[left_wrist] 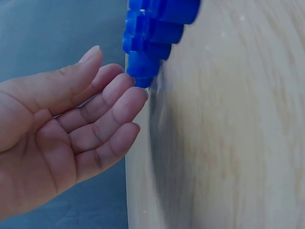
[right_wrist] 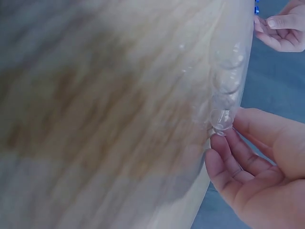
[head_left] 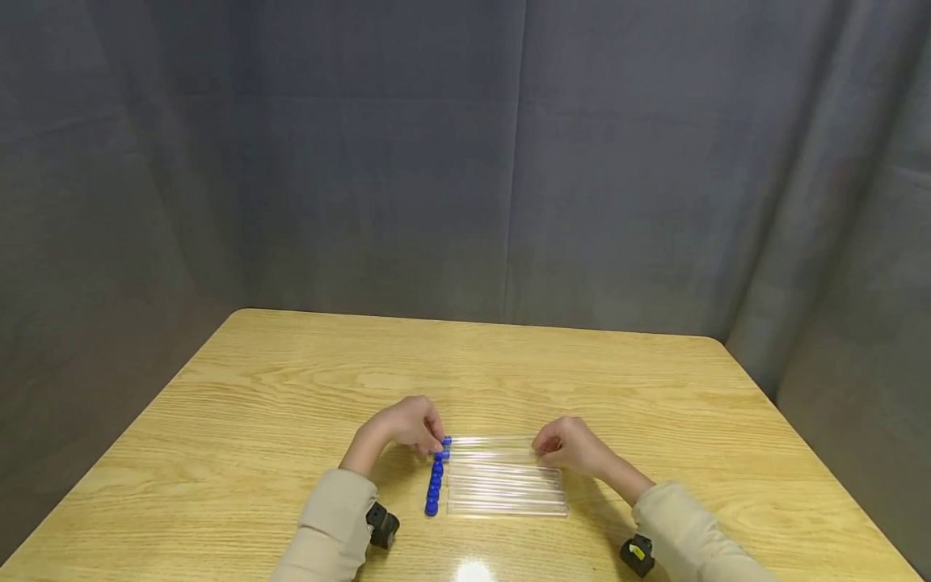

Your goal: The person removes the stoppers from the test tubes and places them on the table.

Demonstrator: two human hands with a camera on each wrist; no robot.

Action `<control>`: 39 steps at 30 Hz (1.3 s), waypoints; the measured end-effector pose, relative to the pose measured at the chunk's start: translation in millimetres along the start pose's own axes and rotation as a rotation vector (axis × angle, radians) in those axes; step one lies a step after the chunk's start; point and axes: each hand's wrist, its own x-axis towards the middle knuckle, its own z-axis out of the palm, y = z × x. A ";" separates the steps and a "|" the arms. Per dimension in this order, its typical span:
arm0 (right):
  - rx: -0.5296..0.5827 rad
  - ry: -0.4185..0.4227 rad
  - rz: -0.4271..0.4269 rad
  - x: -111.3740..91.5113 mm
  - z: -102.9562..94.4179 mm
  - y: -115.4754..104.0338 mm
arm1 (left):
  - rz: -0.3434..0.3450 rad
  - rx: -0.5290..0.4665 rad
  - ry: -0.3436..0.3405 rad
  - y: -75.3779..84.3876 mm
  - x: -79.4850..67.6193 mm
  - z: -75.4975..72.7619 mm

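Observation:
Several clear test tubes [head_left: 505, 489] with blue caps [head_left: 433, 489] lie side by side on the table, caps toward the left. At the cap end of the farthest tubes is my left hand [head_left: 410, 422]. In the left wrist view, the fingers of that left hand [left_wrist: 90, 119] are slightly bent, their tips at the last blue cap [left_wrist: 143, 71], the thumb apart from it. My right hand [head_left: 570, 444] is at the opposite end of the far tubes. In the right wrist view, the right hand [right_wrist: 267, 167] pinches the clear rounded end of a test tube [right_wrist: 222, 118] between thumb and fingers.
The wooden table [head_left: 291, 356] extends around the tubes, with its far edge before a grey curtain [head_left: 378, 202]. A small black camera sits on each wrist, the left one [head_left: 382, 525] near the capped ends.

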 end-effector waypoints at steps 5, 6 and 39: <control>-0.011 -0.002 0.003 -0.2 1.8 -0.9 | -0.010 -0.010 0.000 -0.1 -2.1 1.0; -0.014 -0.002 0.005 -0.3 2.2 -0.9 | -0.013 -0.011 0.001 0.0 -2.5 1.1; 0.419 0.176 0.222 -16.1 -9.9 0.8 | 0.125 -0.200 0.213 9.0 -3.6 2.0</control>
